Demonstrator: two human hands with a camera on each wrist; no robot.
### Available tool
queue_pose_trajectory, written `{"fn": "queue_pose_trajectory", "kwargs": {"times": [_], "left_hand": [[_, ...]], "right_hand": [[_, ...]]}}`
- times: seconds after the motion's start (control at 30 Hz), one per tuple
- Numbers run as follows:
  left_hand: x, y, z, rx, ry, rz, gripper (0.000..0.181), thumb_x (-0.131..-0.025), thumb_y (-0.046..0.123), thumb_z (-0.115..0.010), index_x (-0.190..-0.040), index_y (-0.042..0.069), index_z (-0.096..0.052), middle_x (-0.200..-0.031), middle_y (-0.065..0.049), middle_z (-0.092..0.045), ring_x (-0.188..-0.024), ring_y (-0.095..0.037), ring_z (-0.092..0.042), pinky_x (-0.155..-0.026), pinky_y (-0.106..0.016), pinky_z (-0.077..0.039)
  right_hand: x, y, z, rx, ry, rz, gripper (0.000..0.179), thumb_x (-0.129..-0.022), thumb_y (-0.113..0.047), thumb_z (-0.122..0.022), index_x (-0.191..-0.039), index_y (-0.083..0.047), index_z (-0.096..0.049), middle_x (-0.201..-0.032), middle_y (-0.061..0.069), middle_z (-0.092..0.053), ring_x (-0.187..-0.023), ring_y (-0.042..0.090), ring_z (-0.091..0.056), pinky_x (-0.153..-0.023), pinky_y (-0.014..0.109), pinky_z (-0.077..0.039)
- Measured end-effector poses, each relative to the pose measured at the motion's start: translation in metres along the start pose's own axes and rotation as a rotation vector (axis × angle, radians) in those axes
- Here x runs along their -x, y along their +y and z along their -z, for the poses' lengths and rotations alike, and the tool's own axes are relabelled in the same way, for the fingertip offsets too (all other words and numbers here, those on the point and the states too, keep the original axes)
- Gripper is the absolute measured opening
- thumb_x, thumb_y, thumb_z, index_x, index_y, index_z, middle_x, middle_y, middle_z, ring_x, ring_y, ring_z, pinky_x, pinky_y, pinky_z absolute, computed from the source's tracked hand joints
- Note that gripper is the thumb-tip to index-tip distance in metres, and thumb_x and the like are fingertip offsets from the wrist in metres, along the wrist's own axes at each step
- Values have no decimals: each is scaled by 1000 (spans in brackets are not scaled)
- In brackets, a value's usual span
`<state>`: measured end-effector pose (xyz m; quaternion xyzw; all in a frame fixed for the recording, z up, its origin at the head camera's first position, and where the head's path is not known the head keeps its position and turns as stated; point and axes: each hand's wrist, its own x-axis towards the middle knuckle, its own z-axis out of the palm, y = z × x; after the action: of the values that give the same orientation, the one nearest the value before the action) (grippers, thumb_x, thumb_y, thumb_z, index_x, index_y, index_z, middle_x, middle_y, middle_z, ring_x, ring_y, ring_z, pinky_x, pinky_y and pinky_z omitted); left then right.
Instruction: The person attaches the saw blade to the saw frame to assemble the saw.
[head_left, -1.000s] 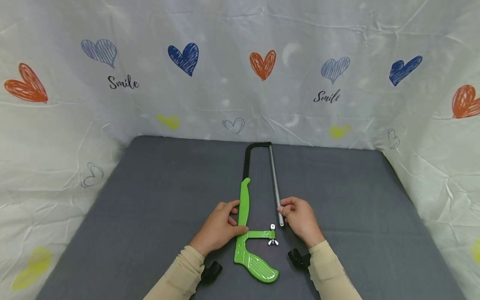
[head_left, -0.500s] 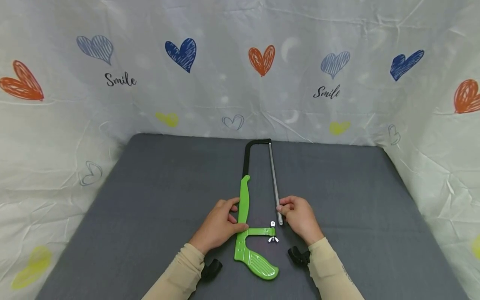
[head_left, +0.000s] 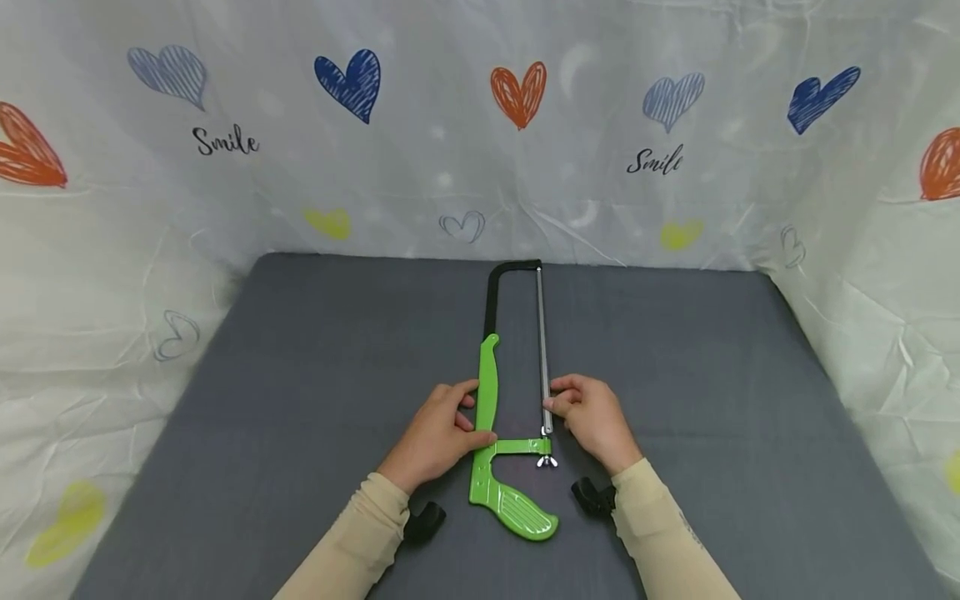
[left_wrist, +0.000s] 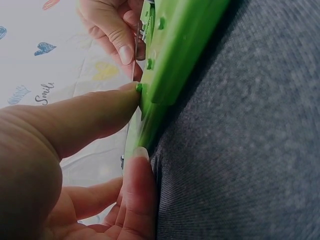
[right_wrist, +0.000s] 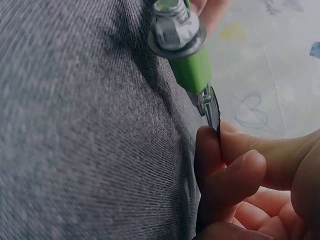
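Observation:
A hacksaw with a green frame (head_left: 487,400) and a black front bow (head_left: 492,304) lies on the grey cloth. My left hand (head_left: 435,437) grips the green frame near its middle, thumb on top and fingers at the outer side. Between thumb and fingers, my right hand (head_left: 596,417) pinches the thin metal saw blade (head_left: 543,342) near its lower end. The blade's far end meets the tip of the bow. Its near end overlaps the small metal holder (right_wrist: 204,102) on the green crossbar (head_left: 517,447). A wing nut (head_left: 547,461) sits below that crossbar.
The grey cloth-covered table (head_left: 337,350) reaches back to a white curtain (head_left: 420,150) printed with hearts and "Smile". Curtain walls also stand at both sides. A black wrist mount (head_left: 424,522) sits below the left sleeve, another (head_left: 594,497) beside the right one.
My right hand has moved the blade's near end left, from beside the crossbar's metal holder to over it. My left hand keeps its grip on the frame. The head view has tilted slightly downward.

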<state>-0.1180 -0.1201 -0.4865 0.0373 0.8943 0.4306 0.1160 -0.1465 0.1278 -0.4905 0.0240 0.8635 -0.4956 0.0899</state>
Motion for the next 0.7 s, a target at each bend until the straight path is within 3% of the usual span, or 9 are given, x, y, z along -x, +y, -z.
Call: {"fn": "queue_pose_trajectory", "kwargs": {"times": [0.43, 0.7], "left_hand": [[-2, 1, 1, -6, -9, 6, 84, -90, 25, -91, -161, 11, -50, -133, -9, -60, -96, -12, -62, -85, -34, -56], [0, 4, 1, -6, -16, 14, 83, -91, 24, -90, -162, 10, -48, -133, -9, -59, -97, -12, -62, -86, -34, -56]], "right_hand": [[-1, -4, 0, 65, -7, 22, 30, -99, -16, -78, -126, -4, -75, -82, 5, -74, -64, 15, -60, -62, 32, -48], [2, -3, 0, 110, -5, -9, 28, -101, -21, -77, -126, -8, -75, -89, 7, -77, -71, 17, -63, -64, 33, -50]]}}
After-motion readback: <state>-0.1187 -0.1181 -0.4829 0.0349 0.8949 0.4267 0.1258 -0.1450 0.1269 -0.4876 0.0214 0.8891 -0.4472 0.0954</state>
